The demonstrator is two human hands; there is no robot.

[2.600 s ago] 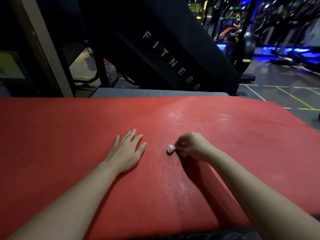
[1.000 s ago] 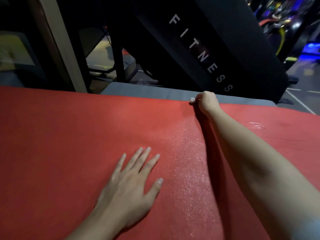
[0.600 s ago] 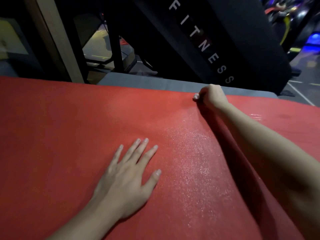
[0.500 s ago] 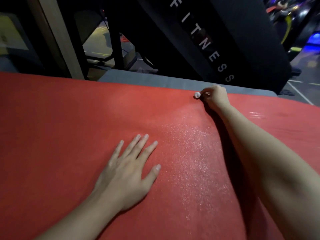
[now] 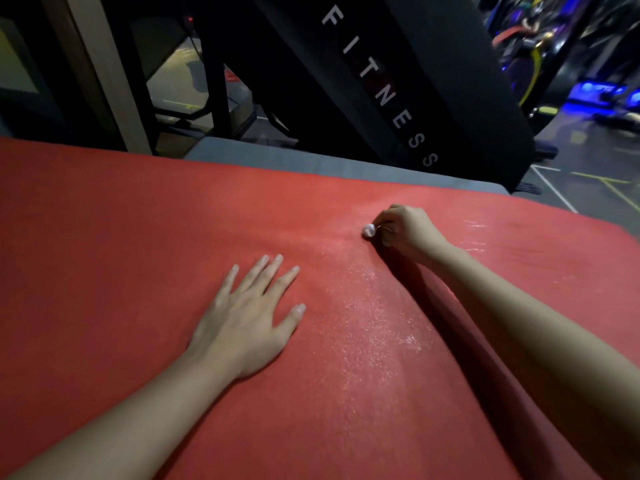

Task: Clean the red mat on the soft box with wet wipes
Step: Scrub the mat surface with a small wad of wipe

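Note:
The red mat [image 5: 114, 237] covers the soft box and fills most of the view. My right hand [image 5: 408, 232] is curled round a small balled white wet wipe [image 5: 368, 230] and presses it onto the mat a little short of the far edge. A wet, glistening streak [image 5: 374, 317] runs from the wipe back toward me. My left hand [image 5: 247, 317] lies flat on the mat with fingers spread, to the left of the streak and nearer to me than the wipe.
A grey strip of the soft box [image 5: 311, 161] shows beyond the mat's far edge. Behind it stands a black slanted panel lettered FITNESS [image 5: 381, 88]. A pale post [image 5: 104, 71] rises at the back left. Gym machines with blue lights [image 5: 588, 88] are at the far right.
My right hand has drawn the wipe back from the mat's far edge toward me. My left hand has stayed flat on the mat.

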